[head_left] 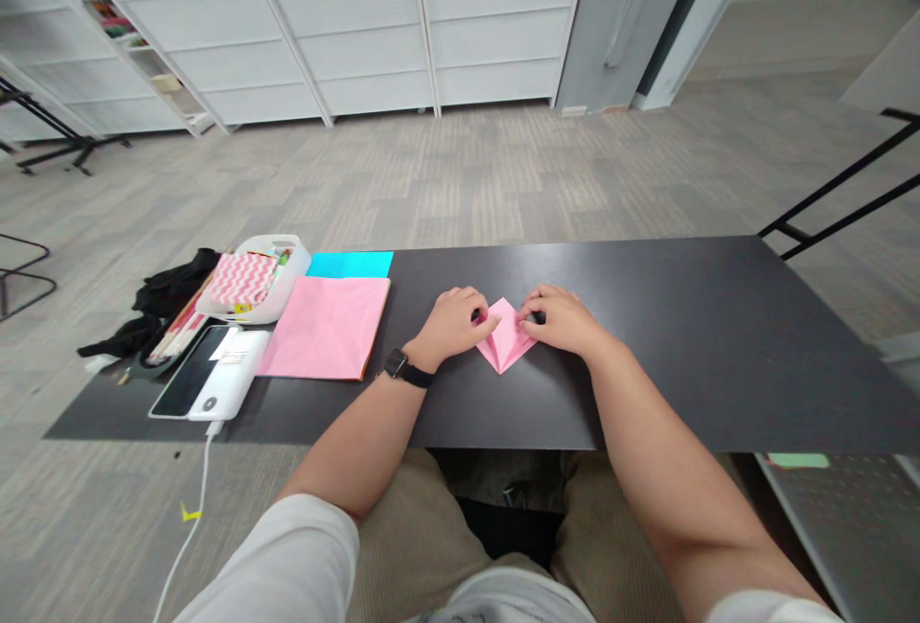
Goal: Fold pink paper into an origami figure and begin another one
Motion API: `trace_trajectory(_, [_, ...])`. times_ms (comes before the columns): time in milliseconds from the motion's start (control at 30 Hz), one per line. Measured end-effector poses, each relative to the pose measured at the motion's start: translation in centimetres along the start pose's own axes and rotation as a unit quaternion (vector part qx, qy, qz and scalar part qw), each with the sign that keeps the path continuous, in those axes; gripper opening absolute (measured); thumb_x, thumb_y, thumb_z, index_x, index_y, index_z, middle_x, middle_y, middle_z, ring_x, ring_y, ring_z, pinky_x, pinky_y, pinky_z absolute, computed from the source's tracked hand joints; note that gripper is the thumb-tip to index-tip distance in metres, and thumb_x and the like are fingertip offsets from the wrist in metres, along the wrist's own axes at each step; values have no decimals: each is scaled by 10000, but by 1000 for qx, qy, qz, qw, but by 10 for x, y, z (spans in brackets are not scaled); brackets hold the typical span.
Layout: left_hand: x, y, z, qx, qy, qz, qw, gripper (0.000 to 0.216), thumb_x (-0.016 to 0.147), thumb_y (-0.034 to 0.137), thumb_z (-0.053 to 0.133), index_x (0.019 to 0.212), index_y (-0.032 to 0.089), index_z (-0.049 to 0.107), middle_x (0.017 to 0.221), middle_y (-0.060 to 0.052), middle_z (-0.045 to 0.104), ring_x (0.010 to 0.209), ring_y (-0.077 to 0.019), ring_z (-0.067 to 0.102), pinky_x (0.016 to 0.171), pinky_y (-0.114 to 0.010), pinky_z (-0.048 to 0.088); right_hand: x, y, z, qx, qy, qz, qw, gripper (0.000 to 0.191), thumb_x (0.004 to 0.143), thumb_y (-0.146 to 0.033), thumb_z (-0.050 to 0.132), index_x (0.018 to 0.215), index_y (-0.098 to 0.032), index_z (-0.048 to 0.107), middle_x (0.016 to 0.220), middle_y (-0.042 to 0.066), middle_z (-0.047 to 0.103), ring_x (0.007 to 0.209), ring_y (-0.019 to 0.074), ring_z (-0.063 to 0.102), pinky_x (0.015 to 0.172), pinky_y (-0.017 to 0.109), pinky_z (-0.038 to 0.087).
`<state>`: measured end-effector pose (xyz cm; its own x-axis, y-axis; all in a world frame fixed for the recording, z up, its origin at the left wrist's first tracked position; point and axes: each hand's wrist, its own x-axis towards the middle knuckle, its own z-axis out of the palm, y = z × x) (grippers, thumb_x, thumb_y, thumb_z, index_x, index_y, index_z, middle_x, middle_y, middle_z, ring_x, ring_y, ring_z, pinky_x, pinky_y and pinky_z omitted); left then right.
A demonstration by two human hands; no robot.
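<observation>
Between the fingertips: a folded pink paper diamond [505, 337], flat or nearly so on the black tabletop [682, 335], its near point toward the person.
Left hand [457, 321]: fingers curled, thumb laid over the diamond's left side; whether it pinches or only presses, I cannot tell.
Right hand [564, 318]: thumb and forefinger bent around a small gap, tips at the right side; pinch or press, again I cannot tell.
Folds done: several, judging by the flaps and creases that run to the near point, just below the fingertips; the paper looks well past a first fold.
Folds left: the edges under the fingers seem to be getting worked, so the shape looks part-made; the number remaining cannot be read.
Unfolded sheets: a pink paper stack [331, 326] lies left of the left fingers, flat and apart from them, with a blue sheet [350, 265] at its far edge.
Farther left of the fingers: a white plastic basket [291, 268] beyond the stack, and a white power bank [231, 374] nearer the person, with a white cable [195, 508] running down from it.
</observation>
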<state>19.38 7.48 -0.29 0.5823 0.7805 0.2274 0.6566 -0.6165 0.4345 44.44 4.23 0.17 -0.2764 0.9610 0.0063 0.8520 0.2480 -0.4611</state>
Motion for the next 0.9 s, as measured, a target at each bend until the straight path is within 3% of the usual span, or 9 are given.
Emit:
trace_trajectory(100, [0, -5, -1, 12, -5, 3, 1000, 66, 937, 291, 686, 937, 229, 709, 1046, -43, 731, 971, -225, 643, 952, -404, 483, 1, 5, 1, -1, -1, -5, 1000, 221, 876, -237, 731, 1030, -343, 849, 1187, 45, 700, 1128, 271, 634, 1038, 449, 423])
trace_trajectory(300, [1, -15, -5, -6, -12, 17, 1000, 144, 949, 273, 663, 1063, 248, 748, 1149, -48, 724, 1085, -236, 645, 1041, -430, 472, 2, 5, 7, -35, 21, -1, 999, 326, 941, -281, 711, 1236, -380, 809, 1255, 80, 673, 1188, 306, 595, 1042, 495, 418])
trace_trajectory(467, [1, -16, -16, -57, -35, 66, 996, 142, 992, 329, 664, 1037, 262, 781, 1170, -51, 726, 1111, -223, 649, 1075, -419, 459, 4, 4, 12, -36, 39, -5, 999, 337, 963, -253, 683, 1260, -366, 796, 1264, 89, 668, 1199, 307, 582, 1043, 493, 411])
trace_trajectory(633, [2, -21, -25, -80, -80, 98, 989, 179, 913, 426, 802, 982, 262, 814, 1097, -47, 758, 1044, -218, 675, 1018, -384, 472, 4, 4, 13, -34, 38, 9, 999, 339, 963, -239, 676, 1261, -352, 790, 1275, 86, 667, 1214, 307, 576, 1043, 492, 406])
trace_trajectory(900, [2, -31, -28, -64, -107, 108, 986, 104, 939, 303, 743, 978, 284, 838, 1030, -32, 806, 994, -204, 720, 970, -371, 490, 3, 5, 13, -33, 42, 11, 999, 302, 971, -268, 676, 1238, -342, 795, 1275, 93, 668, 1210, 315, 580, 1040, 493, 411])
